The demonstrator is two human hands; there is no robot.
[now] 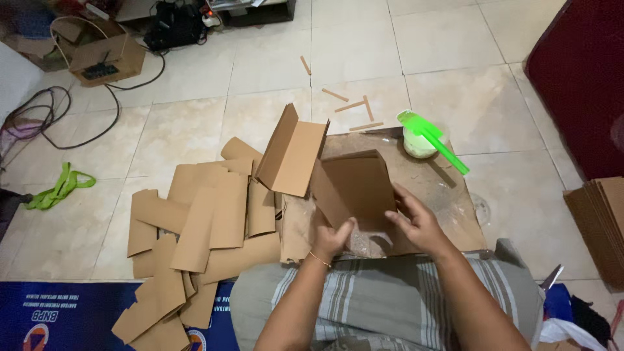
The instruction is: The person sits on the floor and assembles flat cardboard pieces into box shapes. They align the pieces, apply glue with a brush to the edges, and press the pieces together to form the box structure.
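Striped grey cloth (390, 292) covers the person's lap at the bottom edge, and both forearms reach forward over it. Beneath everything is a floor (351, 52) of pale cream tiles. At far left a green strap (58, 188) lies on the tiles, with dark cables (45, 110) looping behind it toward a small cardboard box (104, 58). A blue printed mat (58, 315) fills the lower left corner. On it and on the tiles beside it spreads a loose heap of brown cardboard strips (201, 221), overlapping one another. Just right of the heap stands a folded cardboard sleeve (292, 153), tilted and open at the top.

In the middle, a flat cardboard sheet (442, 188) lies on the floor in front of the lap. Above it the person holds a brown cardboard piece (351, 188), partly folded. The left hand (335, 237) grips its lower edge from below, fingers curled around it. The right hand (416, 221) rests against its right side, fingers spread on the surface.

Further right, a white cup (419, 142) with a green scraper (435, 140) resting on it stands at the sheet's far corner, with thin cardboard slivers (354, 107) scattered behind. A stack of cardboard sheets (598, 224) sits at the right edge below a dark red panel (578, 78).
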